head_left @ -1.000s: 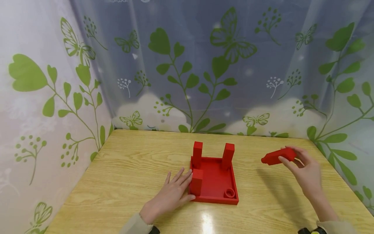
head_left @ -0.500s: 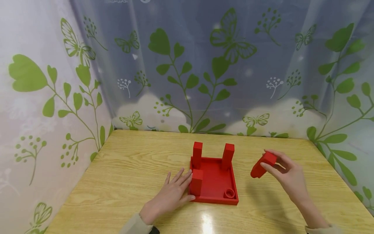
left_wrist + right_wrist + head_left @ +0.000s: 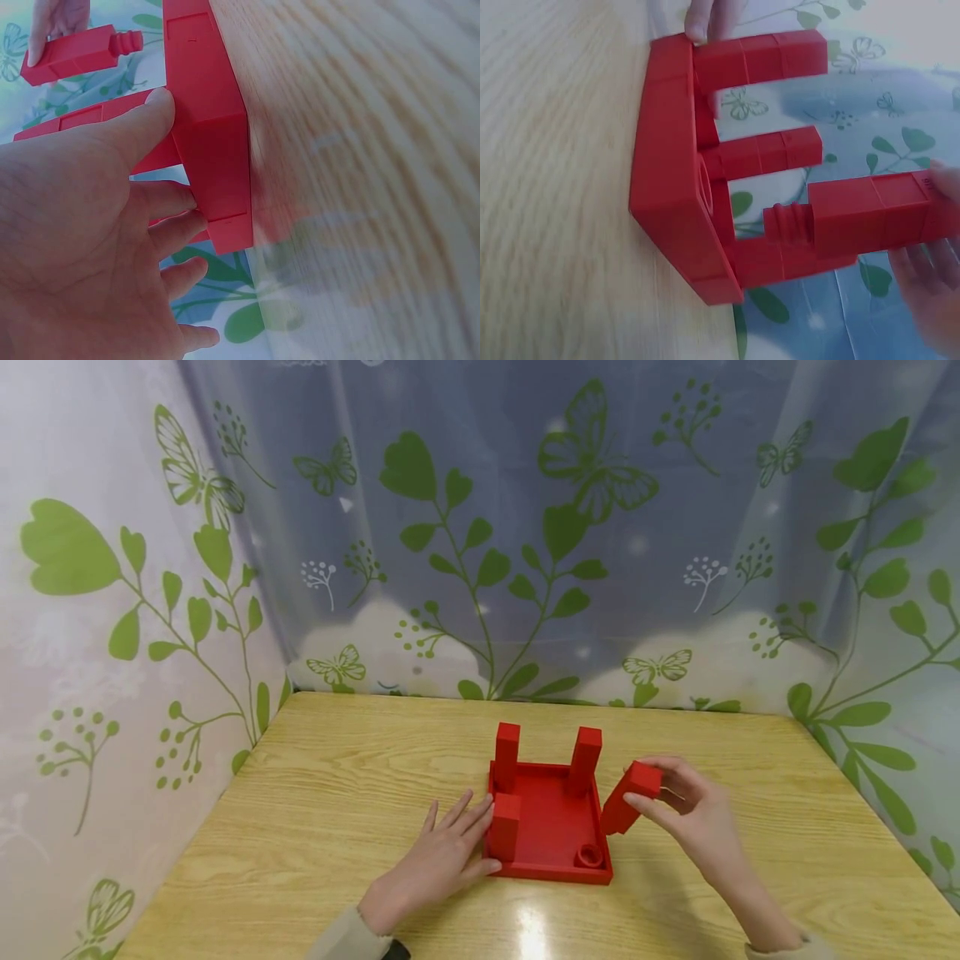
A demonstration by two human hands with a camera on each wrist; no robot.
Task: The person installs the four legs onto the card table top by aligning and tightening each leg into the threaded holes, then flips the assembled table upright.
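A red square tray-like base point(image 3: 551, 874) lies on the table with three square red legs standing in its corners: back left point(image 3: 507, 756), back right point(image 3: 586, 760) and front left point(image 3: 505, 828). A round threaded socket point(image 3: 588, 857) shows in the front right corner. My left hand point(image 3: 442, 852) lies with spread fingers against the base's left side, thumb at its front corner. Above and right of the base, my right hand point(image 3: 697, 814) pinches a fourth, loose red leg point(image 3: 632, 797) by its square end. Its threaded end point(image 3: 787, 223) faces the base, apart from it, in the right wrist view.
The wood-grain table point(image 3: 337, 760) extends on all sides of the base. A patterned curtain point(image 3: 480, 527) with green leaves and butterflies hangs along the back and both sides.
My right hand has carried the loose leg leftward to the base's right side, tipping it from nearly level to steeper, threaded end down. The left hand and base have stayed put.
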